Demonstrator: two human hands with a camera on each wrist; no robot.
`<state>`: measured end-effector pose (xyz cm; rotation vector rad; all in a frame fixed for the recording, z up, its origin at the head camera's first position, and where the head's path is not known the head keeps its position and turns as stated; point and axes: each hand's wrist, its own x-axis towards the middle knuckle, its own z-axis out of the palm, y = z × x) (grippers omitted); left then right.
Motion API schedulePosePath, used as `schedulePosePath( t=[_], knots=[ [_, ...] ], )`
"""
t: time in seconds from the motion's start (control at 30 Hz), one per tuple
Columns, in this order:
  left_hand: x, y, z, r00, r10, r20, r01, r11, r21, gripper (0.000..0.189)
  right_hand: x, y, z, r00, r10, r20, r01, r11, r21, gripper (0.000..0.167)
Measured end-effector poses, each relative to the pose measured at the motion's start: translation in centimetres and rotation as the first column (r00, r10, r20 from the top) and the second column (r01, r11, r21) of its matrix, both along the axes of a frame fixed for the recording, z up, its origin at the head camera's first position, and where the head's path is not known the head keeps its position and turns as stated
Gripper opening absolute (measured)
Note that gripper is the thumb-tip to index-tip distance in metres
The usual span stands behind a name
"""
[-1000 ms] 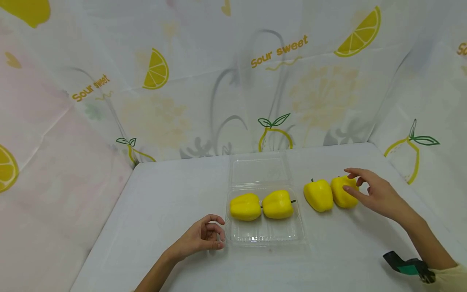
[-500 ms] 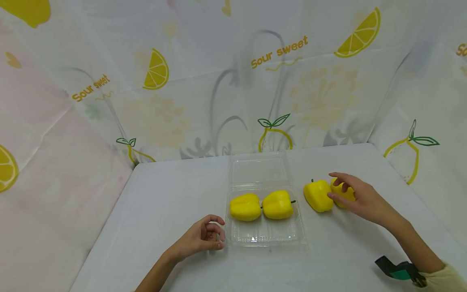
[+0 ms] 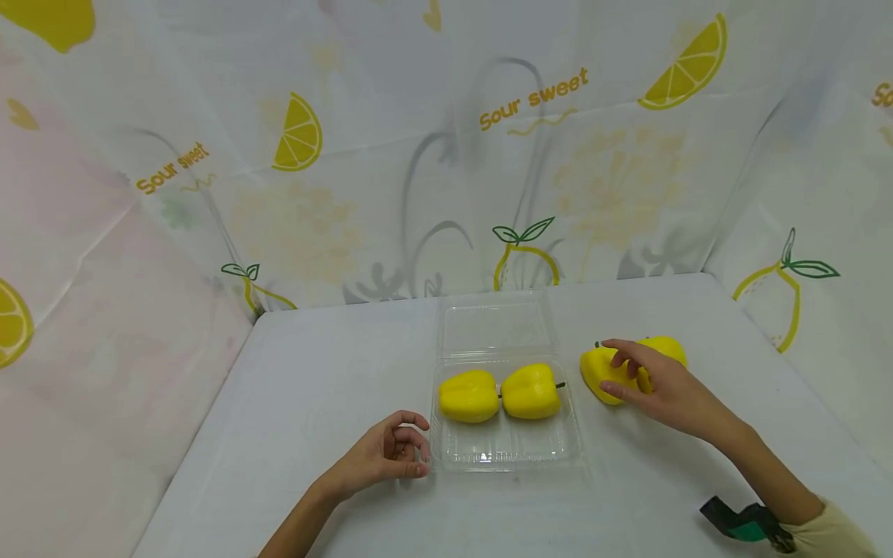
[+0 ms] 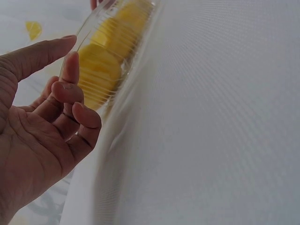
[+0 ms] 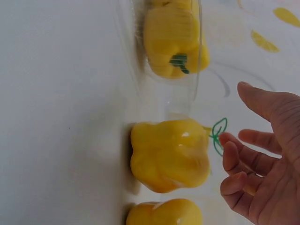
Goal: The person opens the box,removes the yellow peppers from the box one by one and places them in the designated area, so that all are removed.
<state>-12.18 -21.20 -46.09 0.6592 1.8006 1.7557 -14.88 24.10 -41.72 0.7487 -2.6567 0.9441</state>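
Note:
A clear plastic clamshell box [image 3: 505, 453], lid folded back, holds two yellow bell peppers [image 3: 469, 396] lying on their sides in its far half. My left hand [image 3: 387, 449] stays at the box's left side, loosely bent fingertips right at the rim; the left wrist view shows thumb [image 4: 58, 45] and fingers there. To the right of the box, two more bell peppers stand side by side on the table. My right hand [image 3: 666, 391] is over them, partly covering the nearer-to-box bell pepper [image 5: 171, 154]. Its fingers are relaxed and spread, apart from that pepper in the right wrist view.
The white table [image 3: 314, 364] backs onto a lemon-printed cloth [image 3: 391, 194], with more cloth at both sides. The raised lid [image 3: 497, 325] lies behind the box. A dark strap [image 3: 746, 523] is around my right wrist by the sleeve.
My right hand has moved left, from the farther right pepper to the one closer to the box. My left hand, the box and the peppers have stayed in place.

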Motion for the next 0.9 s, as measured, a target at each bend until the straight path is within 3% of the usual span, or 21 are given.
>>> schedulePosePath(
  t=[0.57, 0.9],
  knots=[
    [0.2, 0.1, 0.2, 1.000, 0.007, 0.005, -0.007, 1.000, -0.012, 0.058, 0.3, -3.0, -1.0, 0.993, 0.062, 0.104, -0.063, 0.998, 0.002, 0.057],
    [0.1, 0.1, 0.2, 1.000, 0.001, 0.003, -0.001, 1.000, -0.004, 0.058, 0.2, -4.7, -0.6, 0.985, 0.068, 0.156, -0.076, 0.996, 0.049, 0.063]
  ],
)
